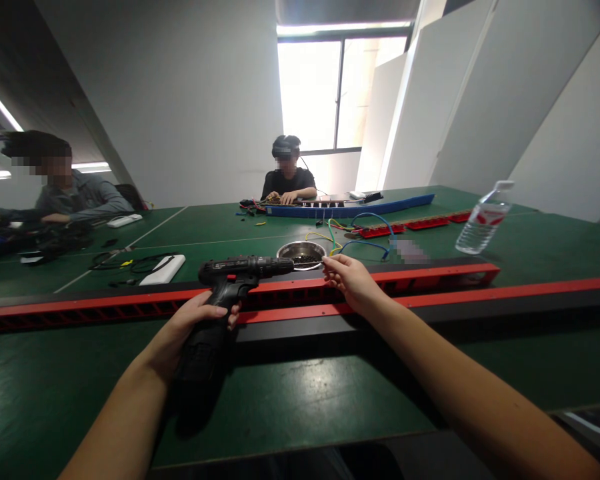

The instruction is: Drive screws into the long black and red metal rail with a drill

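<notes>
My left hand (193, 320) is wrapped round the handle of a black cordless drill (230, 272), whose chuck points right. The thumb and fingers of my right hand (349, 277) are pinched together near the tip of the drill bit; what they hold is too small to make out. Just behind the bit stands a round metal bowl (281, 251) with many small dark pieces in it. Under both hands, two long red and black rails, a rear one (150, 299) and a front one (290, 327), lie across the table.
On the green table (300, 393), a plastic water bottle (484, 219) stands at the right. Coloured wires (365, 248), red strips (410, 225) and a long blue rail (350, 209) lie farther back. A white power strip (164, 269) rests at left. Two people sit across and left.
</notes>
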Demonstrator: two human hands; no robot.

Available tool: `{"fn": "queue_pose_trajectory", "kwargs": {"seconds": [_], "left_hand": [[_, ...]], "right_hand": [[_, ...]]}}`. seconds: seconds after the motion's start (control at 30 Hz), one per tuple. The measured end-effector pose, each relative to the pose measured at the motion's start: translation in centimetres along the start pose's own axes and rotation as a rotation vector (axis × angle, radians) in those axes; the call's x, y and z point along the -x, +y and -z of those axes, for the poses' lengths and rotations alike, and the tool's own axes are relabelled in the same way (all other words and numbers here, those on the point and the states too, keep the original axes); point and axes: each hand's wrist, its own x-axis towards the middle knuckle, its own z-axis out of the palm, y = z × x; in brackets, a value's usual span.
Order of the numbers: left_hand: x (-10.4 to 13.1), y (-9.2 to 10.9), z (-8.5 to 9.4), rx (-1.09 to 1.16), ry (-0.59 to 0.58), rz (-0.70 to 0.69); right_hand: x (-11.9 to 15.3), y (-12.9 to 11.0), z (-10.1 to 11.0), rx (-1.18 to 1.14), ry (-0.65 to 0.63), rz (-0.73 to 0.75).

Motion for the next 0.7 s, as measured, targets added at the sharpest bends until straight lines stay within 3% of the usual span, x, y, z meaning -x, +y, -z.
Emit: {"fn": "queue_pose_trajectory", "kwargs": {"seconds": [0.7], "left_hand": [[0.47,0.40,-0.14,-0.026,-0.027,0.060]], "right_hand": [[-0.18,0.09,-0.01,-0.015,0.021,-0.008]]}}
